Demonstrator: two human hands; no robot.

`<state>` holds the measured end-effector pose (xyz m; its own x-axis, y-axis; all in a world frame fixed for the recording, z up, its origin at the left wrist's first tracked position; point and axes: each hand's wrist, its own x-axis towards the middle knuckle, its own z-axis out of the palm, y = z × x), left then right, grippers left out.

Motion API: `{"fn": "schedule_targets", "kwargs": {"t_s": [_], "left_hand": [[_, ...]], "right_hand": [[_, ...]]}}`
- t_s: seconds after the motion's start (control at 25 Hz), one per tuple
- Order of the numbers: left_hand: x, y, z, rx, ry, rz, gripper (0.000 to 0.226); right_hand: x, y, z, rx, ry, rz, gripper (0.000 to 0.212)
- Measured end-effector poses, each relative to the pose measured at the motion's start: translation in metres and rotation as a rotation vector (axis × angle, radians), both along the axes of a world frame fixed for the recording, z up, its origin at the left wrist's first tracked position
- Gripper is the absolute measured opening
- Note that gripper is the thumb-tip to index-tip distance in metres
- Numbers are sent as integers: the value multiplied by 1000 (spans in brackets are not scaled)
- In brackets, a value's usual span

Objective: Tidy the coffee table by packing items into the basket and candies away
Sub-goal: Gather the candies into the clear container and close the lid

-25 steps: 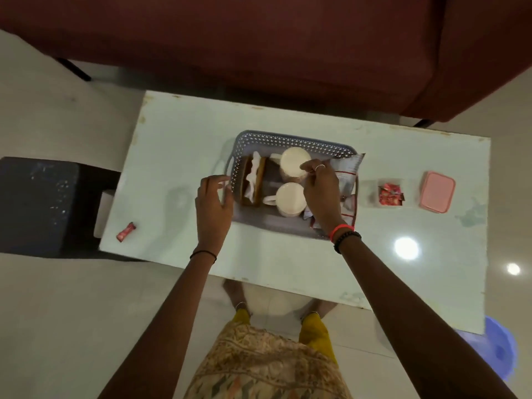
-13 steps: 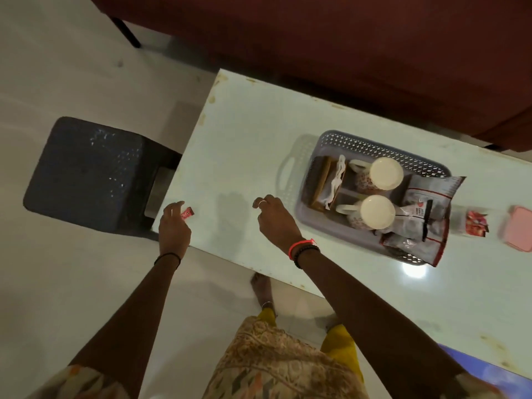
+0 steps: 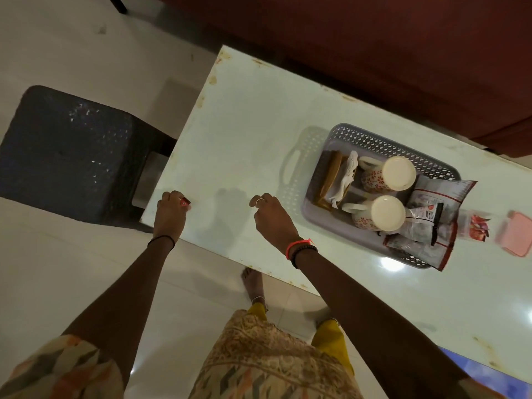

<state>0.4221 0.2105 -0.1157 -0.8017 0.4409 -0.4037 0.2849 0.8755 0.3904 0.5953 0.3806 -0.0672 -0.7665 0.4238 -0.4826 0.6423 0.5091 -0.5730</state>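
Left hand: left hand point(image 3: 169, 216) reaches down to the near left corner of the coffee table point(image 3: 247, 116), arm almost straight, palm down, a thin black band at the wrist.
Left grasp: fingertips pinched on a small red candy point(image 3: 185, 201) right at the table's edge; whether the candy is lifted or still touching the surface cannot be told.
Right hand: right hand point(image 3: 272, 217) hangs over the table between the candy and the basket point(image 3: 383, 146), wrist bent, back of the hand up, orange and black bracelets at the wrist.
Right grasp: fingers loosely curled inward with a ring showing, nothing held.
Basket: grey perforated basket sits on the table to the right of both hands, apart from them.
Basket contents: two patterned mugs point(image 3: 387, 174) lie side by side; a brown holder with white tissue point(image 3: 344, 178) stands at the left end; snack packets point(image 3: 431, 217) lean over the right rim.
Other candies: red wrapped candies point(image 3: 478, 228) sit just right of the basket in what looks like a clear box, blurred.
Lid: pink lid point(image 3: 515, 237) lies beside those candies, near the frame edge.
Surroundings: dark stool point(image 3: 66, 151) stands on the floor past the table's left end; red sofa point(image 3: 374, 38) runs along the far side.
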Motion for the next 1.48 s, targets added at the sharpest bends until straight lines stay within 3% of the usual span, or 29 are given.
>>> {"fn": "schedule_targets", "kwargs": {"t_s": [0.24, 0.36, 0.56, 0.76, 1.0, 1.24, 1.36, 1.48], "left_hand": [[34, 56, 45, 382, -107, 141, 16], [70, 99, 67, 516, -141, 134, 18], [157, 181, 91, 644, -189, 34, 22], [253, 262, 111, 707, -204, -213, 30], [373, 344, 110, 661, -242, -545, 20], [453, 406, 76, 505, -272, -728, 16], [467, 425, 55, 345, -177, -805, 22], [477, 436, 42, 220, -118, -797, 42]], "right_hand": [[17, 32, 16, 61, 103, -143, 33], [35, 58, 29, 42, 214, -349, 32], [95, 119, 44, 80, 340, -664, 22], [187, 181, 52, 169, 381, -928, 23], [323, 248, 45, 240, 347, -1213, 24], [416, 285, 13, 204, 248, -1287, 24], [442, 301, -2, 181, 157, -1293, 27], [468, 321, -14, 175, 99, -1298, 33]]}}
